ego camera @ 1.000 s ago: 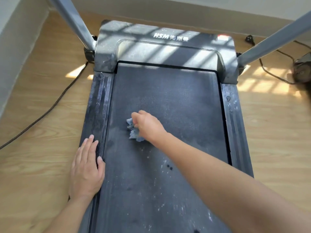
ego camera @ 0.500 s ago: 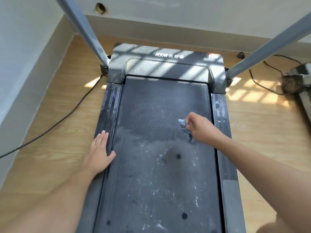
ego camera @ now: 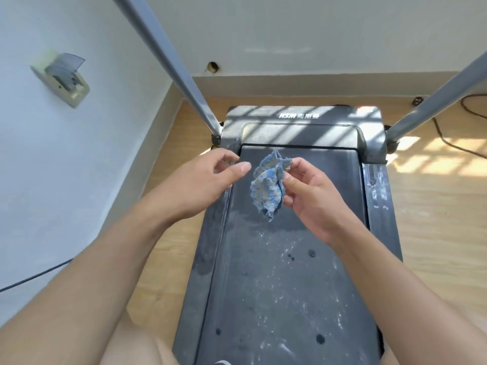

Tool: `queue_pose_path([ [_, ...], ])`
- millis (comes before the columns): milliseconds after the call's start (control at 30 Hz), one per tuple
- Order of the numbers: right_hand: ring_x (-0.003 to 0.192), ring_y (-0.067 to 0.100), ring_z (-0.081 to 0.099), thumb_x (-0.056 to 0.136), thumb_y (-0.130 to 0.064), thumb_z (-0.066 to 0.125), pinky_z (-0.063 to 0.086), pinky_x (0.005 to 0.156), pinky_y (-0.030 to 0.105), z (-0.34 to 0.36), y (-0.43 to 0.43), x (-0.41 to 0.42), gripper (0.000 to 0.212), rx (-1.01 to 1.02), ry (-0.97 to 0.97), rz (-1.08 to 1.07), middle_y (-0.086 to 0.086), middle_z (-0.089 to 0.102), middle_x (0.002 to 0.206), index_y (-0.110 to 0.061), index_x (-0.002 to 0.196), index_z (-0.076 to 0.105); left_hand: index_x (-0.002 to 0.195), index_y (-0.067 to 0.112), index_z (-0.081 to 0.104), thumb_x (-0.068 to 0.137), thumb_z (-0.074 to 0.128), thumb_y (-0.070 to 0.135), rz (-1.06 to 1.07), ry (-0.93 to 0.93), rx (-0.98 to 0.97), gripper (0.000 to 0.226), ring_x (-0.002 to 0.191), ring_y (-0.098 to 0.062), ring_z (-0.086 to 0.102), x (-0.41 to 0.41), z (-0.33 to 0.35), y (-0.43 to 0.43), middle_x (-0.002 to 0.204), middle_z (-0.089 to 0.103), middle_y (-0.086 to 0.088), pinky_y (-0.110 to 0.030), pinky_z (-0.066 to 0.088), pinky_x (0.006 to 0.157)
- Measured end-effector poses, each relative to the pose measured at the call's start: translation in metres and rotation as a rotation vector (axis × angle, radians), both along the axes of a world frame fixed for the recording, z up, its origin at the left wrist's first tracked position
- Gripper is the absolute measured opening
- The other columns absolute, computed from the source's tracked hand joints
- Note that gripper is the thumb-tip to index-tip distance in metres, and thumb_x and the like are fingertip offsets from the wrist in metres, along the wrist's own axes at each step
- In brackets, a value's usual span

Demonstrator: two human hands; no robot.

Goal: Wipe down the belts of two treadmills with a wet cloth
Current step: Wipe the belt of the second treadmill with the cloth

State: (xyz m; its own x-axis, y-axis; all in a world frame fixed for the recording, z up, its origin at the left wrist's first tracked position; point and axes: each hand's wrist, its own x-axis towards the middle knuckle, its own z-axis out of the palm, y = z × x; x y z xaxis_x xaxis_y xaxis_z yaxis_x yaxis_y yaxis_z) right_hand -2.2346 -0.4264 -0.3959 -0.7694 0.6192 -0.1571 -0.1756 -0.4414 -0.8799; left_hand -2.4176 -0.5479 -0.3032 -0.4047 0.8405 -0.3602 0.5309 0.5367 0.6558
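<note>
There's the treadmill (ego camera: 374, 196) filling the floor ahead of you, its dark belt (ego camera: 290, 285) speckled with white dust and a few dark spots toward the near end. The motor cover (ego camera: 303, 127) at the front edge reads "HSM", followed by characters too small to make out. Your right hand (ego camera: 313, 196) pinches the crumpled blue cloth (ego camera: 268, 191), held up over the belt's front end. Your left hand (ego camera: 205, 180) hovers just beside it, fingers loosely curled, gripping nothing.

On pale wood-plank floor (ego camera: 434, 206): dusty dark-grey treadmill (ego camera: 290, 285) at six o'clock, thin black cable (ego camera: 445, 139) at two o'clock.
</note>
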Motion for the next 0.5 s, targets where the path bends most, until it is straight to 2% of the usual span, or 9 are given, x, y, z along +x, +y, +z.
queue_pose_path([
  [67,0.079,0.013,0.059,0.103,-0.008,0.056,0.038,0.067,0.028,0.004,0.0,0.001,0.004,0.005,0.057,-0.023,0.007,0.067,0.102,-0.008,0.107,0.057,0.11,0.038,0.066,0.088,0.067,0.074,-0.064,0.091,-0.016,0.043,0.1,-0.002,0.068,0.017,0.003,0.011,0.11,0.071,0.017,-0.032,0.055,0.09],
  [167,0.09,0.019,0.062,0.099,-0.012,0.063,0.044,0.076,0.032,0.006,0.002,0.02,0.013,-0.027,0.068,-0.069,0.007,0.071,0.106,-0.009,0.11,0.057,0.099,0.034,0.064,0.084,0.079,0.063,-0.19,0.26,-0.003,0.035,0.093,0.001,0.062,0.037,0.004,0.033,0.104,0.067,0.017,-0.023,0.045,0.075],
  [300,0.096,0.024,0.06,0.101,-0.021,0.057,0.051,0.081,0.036,0.017,-0.004,0.04,0.023,-0.138,0.02,-0.114,0.014,0.065,0.11,-0.005,0.117,0.058,0.09,0.03,0.061,0.087,0.08,0.052,-0.237,0.202,0.091,0.029,0.084,-0.005,0.062,0.063,-0.003,0.043,0.091,0.067,0.012,-0.029,0.045,0.07],
  [333,0.097,0.024,0.061,0.102,-0.028,0.057,0.052,0.082,0.037,0.023,-0.006,0.042,0.032,-0.156,0.015,-0.132,0.015,0.065,0.111,-0.001,0.119,0.06,0.087,0.029,0.06,0.089,0.079,0.049,-0.246,0.195,0.12,0.027,0.078,-0.006,0.06,0.07,-0.003,0.046,0.086,0.066,0.011,-0.03,0.044,0.068],
  [400,0.099,0.024,0.065,0.097,-0.034,0.067,0.053,0.085,0.04,0.034,-0.009,0.045,0.043,-0.117,0.002,-0.169,0.016,0.067,0.111,0.002,0.12,0.062,0.081,0.026,0.061,0.091,0.076,0.042,-0.259,0.198,0.163,0.024,0.065,-0.006,0.054,0.078,-0.001,0.052,0.076,0.062,0.01,-0.027,0.039,0.06],
  [500,0.095,0.025,0.068,0.095,-0.016,0.071,0.055,0.088,0.045,0.039,-0.007,0.051,0.022,-0.028,-0.018,-0.237,0.016,0.07,0.106,-0.005,0.112,0.064,0.08,0.021,0.063,0.09,0.075,0.035,-0.28,0.174,0.176,0.021,0.058,-0.007,0.05,0.081,0.007,0.061,0.069,0.062,0.007,-0.023,0.036,0.053],
])
